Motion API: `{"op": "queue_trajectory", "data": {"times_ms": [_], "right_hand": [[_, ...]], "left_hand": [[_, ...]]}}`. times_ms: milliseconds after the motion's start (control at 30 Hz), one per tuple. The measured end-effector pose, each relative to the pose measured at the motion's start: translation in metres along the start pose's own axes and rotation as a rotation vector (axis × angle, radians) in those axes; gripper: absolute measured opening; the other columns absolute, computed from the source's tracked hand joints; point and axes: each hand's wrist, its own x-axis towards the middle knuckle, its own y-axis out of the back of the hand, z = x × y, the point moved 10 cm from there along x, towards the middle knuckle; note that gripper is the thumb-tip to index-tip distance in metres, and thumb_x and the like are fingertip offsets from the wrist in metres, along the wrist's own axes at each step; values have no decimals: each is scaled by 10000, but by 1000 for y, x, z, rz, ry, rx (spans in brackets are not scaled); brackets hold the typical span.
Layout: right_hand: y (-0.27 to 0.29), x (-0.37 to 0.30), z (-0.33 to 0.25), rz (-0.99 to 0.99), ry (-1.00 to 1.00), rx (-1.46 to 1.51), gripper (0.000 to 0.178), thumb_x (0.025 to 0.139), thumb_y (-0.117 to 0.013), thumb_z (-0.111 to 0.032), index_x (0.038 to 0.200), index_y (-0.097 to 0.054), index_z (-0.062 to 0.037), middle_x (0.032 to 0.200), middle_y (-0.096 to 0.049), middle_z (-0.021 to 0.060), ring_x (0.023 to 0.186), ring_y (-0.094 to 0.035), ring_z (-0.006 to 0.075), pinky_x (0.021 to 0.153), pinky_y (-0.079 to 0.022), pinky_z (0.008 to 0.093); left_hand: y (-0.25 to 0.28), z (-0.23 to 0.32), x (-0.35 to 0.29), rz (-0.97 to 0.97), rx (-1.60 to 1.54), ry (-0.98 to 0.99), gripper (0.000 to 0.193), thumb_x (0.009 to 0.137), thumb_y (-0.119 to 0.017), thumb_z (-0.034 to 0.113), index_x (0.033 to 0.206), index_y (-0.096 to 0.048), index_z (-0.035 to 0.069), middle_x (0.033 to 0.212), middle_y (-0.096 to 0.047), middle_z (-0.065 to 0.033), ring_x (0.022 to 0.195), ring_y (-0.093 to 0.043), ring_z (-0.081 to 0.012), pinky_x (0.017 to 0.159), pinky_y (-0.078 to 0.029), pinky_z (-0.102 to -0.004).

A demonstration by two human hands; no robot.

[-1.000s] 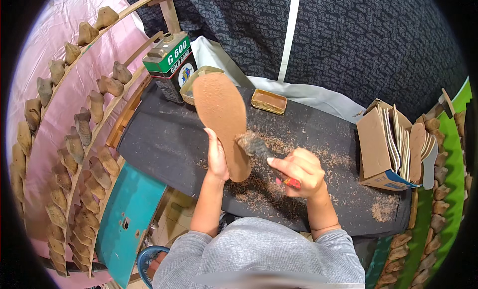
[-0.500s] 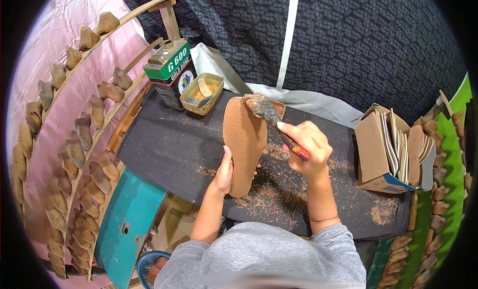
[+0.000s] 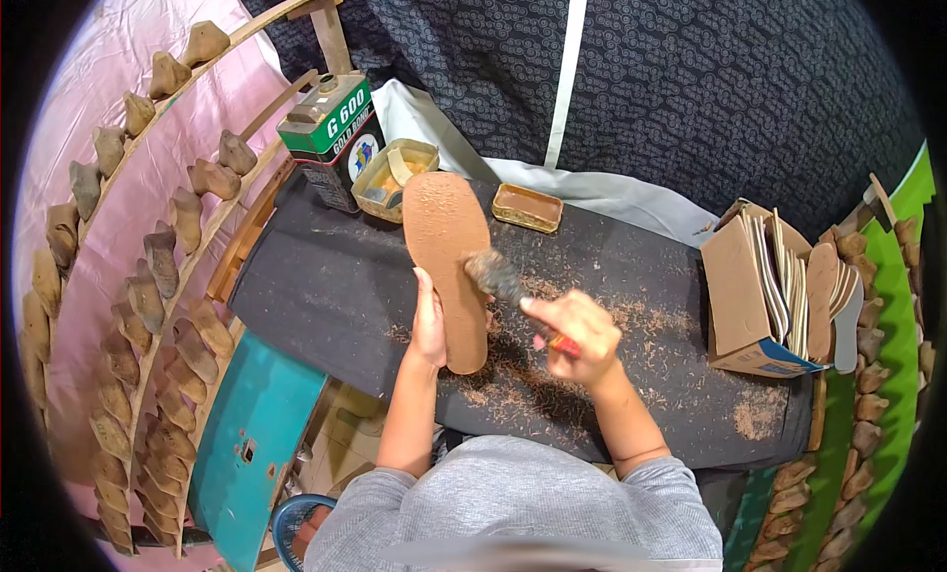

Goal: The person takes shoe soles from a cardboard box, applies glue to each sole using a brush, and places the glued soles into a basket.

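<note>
My left hand point(image 3: 427, 327) grips a brown shoe sole point(image 3: 446, 242) by its left edge, thumb on top, and holds it up over the table. Wet-looking, bumpy patches show on the wide far end of the sole. In my right hand point(image 3: 580, 337) is a brush point(image 3: 505, 281) with a red-tipped handle and a dark, clotted head. Its bristles meet the right edge of the sole near the middle. Beyond the sole lies a small rectangular tin point(image 3: 528, 208) with brown contents. A yellowish tub point(image 3: 382, 192) with a pale scraper-like piece in it stands to its left.
Brown shavings point(image 3: 552, 385) litter the black-covered table point(image 3: 326, 266). A green and black metal can point(image 3: 333, 138) stands at the back left. On the right, a cardboard box point(image 3: 740, 296) holds several soles. Racks of wooden shoe lasts point(image 3: 163, 256) flank the table.
The sole has shifted left and slightly away from me. My right hand has drawn the brush down and left, from the sole's far end to its middle edge, uncovering the small tin.
</note>
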Motion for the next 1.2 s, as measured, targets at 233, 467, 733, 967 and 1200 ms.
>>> {"op": "queue_trajectory", "data": {"times_ms": [233,467,733,967,1200], "right_hand": [[-27,-22,-7,-186,-64,165,420,591,-704,11,1005,-636,12,684,-549,96,594,-531,239,565,-443,335],[-38,-27,-5,-313,-145,284,420,568,-655,59,983,-642,1,705,-582,88,597,-537,232,584,-466,322],[-7,9,17,7,-109,-61,483,556,-670,83,1030,-649,-7,742,-607,100,612,-568,218,564,-459,307],[-32,-12,12,-123,-120,114,425,595,-650,47,1018,-640,2,646,-529,80,557,-509,220,546,-438,328],[-23,-5,2,-103,-72,44,488,567,-686,13,1052,-639,-4,656,-535,67,610,-551,223,562,-452,322]], "left_hand": [[38,4,1,218,64,-97,790,885,-169,695,1156,-497,29,896,-628,-118,770,-632,-195,634,-533,-329],[40,2,1,189,-48,-48,809,874,-136,710,1114,-518,38,862,-633,-135,646,-625,-205,588,-531,-329],[25,-12,-5,132,-29,32,806,872,-152,713,1172,-507,55,885,-630,-124,721,-622,-196,643,-526,-323],[43,6,0,241,-73,-71,763,898,-170,677,1278,-435,71,1055,-605,-80,883,-606,-178,764,-508,-328],[38,-8,2,157,-63,27,778,870,-181,715,1212,-477,82,955,-618,-98,767,-621,-203,681,-527,-337]]}}
